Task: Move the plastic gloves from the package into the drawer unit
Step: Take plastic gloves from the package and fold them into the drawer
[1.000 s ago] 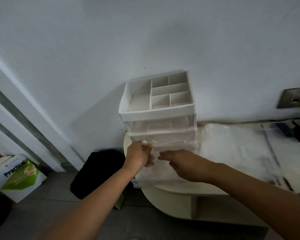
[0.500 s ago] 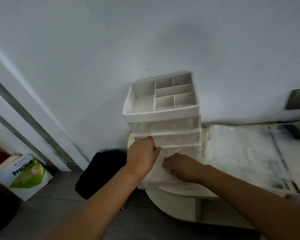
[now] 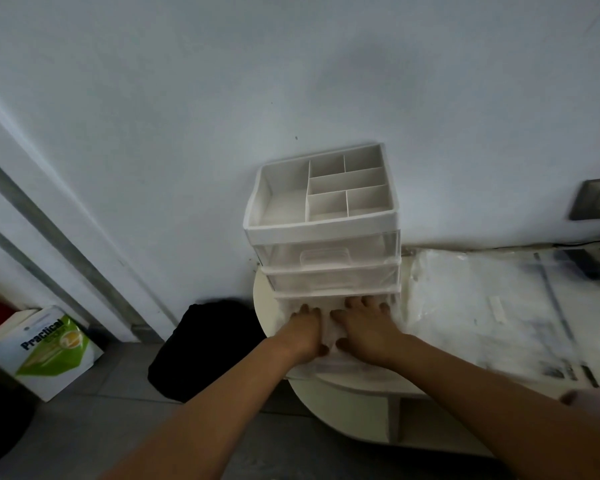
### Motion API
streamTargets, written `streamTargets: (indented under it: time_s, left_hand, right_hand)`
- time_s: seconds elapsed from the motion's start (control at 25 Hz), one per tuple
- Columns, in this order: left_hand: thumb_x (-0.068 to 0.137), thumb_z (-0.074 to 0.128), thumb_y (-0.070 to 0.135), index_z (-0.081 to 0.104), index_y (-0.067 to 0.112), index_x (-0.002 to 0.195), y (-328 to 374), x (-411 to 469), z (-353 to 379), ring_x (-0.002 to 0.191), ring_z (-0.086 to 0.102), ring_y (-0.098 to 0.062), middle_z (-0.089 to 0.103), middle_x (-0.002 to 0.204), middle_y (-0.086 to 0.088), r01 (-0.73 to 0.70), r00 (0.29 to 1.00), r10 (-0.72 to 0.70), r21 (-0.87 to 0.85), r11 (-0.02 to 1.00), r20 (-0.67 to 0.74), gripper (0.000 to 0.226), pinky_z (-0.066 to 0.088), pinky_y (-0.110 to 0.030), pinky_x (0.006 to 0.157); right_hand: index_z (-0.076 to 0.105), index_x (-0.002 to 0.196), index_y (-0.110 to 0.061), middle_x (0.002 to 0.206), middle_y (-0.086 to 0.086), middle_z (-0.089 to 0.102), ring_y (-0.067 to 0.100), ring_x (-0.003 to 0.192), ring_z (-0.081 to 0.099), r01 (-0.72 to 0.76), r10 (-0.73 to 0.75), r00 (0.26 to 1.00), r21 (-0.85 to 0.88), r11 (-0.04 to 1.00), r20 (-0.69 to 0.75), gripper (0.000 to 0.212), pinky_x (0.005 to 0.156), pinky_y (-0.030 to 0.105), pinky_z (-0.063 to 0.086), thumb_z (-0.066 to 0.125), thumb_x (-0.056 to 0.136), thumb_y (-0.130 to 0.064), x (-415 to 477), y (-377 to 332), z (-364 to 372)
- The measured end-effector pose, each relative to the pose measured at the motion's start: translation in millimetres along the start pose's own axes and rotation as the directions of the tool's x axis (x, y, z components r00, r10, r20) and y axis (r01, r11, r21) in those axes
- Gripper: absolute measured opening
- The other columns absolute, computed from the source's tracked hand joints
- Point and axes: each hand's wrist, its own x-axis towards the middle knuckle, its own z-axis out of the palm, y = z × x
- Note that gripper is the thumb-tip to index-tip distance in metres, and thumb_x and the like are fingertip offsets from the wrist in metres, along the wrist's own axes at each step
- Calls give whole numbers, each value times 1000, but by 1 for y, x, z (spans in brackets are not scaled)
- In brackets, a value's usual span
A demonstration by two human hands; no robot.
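Note:
A white drawer unit (image 3: 323,226) with a divided top tray and clear drawers stands against the wall on a cream table. Its lowest drawer (image 3: 329,367) is pulled out toward me. A pale stack of plastic gloves (image 3: 328,332) lies in that drawer. My left hand (image 3: 305,332) and my right hand (image 3: 364,327) lie side by side on the gloves, fingers stretched toward the unit and pressing down. The clear glove package (image 3: 492,306) lies flat on the table to the right of the unit.
The cream table (image 3: 347,384) has a rounded front edge. A black bag (image 3: 201,348) sits on the floor to its left. A white and green box (image 3: 45,348) lies further left. A wall socket (image 3: 598,199) and dark cables are at the far right.
Both hands moved forward with the gloves, from in front of the unit onto the pulled-out lowest drawer. My left hand no longer grips the glove edge; both hands now press flat.

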Motion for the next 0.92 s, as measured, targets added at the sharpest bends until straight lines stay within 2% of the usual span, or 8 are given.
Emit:
streamTargets:
  time_s: [0.12, 0.32, 0.4, 0.48, 0.6, 0.72, 0.84, 0.92]
  left_hand:
    - [91, 58, 40, -6, 9, 151, -4, 3, 2, 145, 10, -36, -7, 158, -19, 68, 989, -66, -11, 998, 134, 94, 16, -40, 118]
    - [96, 47, 42, -8, 5, 150, -1, 0, 1, 146, 4, -32, -7, 158, -17, 101, 983, -91, -56, 993, 161, 85, 8, -36, 119]
    - [98, 47, 36, -4, 7, 150, -1, 0, 0, 146, 8, -30, -3, 158, -16, 104, 987, -86, -136, 985, 134, 78, 11, -36, 118]
    - [95, 53, 34, -5, 7, 150, 0, -2, -2, 146, 6, -30, -2, 158, -16, 94, 991, -81, -125, 988, 103, 84, 12, -37, 119]
    - [87, 66, 28, -5, 6, 151, -2, -7, -6, 147, 9, -27, 4, 159, -15, 17, 999, -14, -58, 998, 50, 98, 16, -33, 117]
    - [87, 66, 19, 18, 10, 150, -3, -20, -16, 140, 29, -24, 26, 154, -11, -34, 999, 29, -158, 987, -38, 80, 26, -26, 110]
    - [92, 60, 22, 64, 10, 110, 2, -28, -23, 112, 56, -21, 62, 115, -9, -88, 962, 39, -169, 982, -270, 22, 41, -24, 87]
    - [92, 59, 31, 62, 10, 73, 23, -36, -28, 81, 61, -19, 64, 79, -5, -142, 915, 40, -230, 963, -401, 28, 42, -26, 68]
  right_hand:
    - [4, 151, -30, 157, 8, -15, 43, 141, -16, -164, 138, 972, 128, 978, 189, 82, 114, 53, 1, 50, 88, -55, 0, 0, 0]
    - [3, 151, -26, 157, 10, -16, 43, 141, -16, -178, 149, 971, 151, 972, 186, 85, 115, 51, 5, 58, 88, -43, 4, 2, -2]
    - [12, 150, -21, 157, 14, -6, 41, 143, -8, -147, 121, 977, 146, 978, 174, 81, 117, 49, 7, 61, 88, -40, 1, 2, -5]
    - [29, 146, -15, 153, 11, 23, 31, 142, 18, -47, 24, 991, 175, 983, 134, 73, 115, 38, 19, 63, 86, -39, -10, 3, -16]
    - [58, 126, -18, 128, 0, 57, 13, 113, 53, 36, -42, 999, 326, 945, 13, 45, 95, 23, 40, 66, 85, -37, -41, 16, -50]
    - [72, 94, -17, 92, -3, 71, 8, 85, 64, -26, 84, 988, 398, 917, -129, 19, 76, 20, 49, 65, 86, -33, -69, 59, -80]
    - [72, 81, -12, 75, -3, 69, 10, 70, 63, -227, 322, 923, 376, 898, -211, 21, 64, 22, 48, 64, 87, -31, -95, 119, -92]
    - [72, 94, -10, 92, 4, 71, 15, 81, 63, -388, 456, 860, 285, 876, -231, 22, 72, 25, 47, 61, 90, -29, -114, 160, -88]
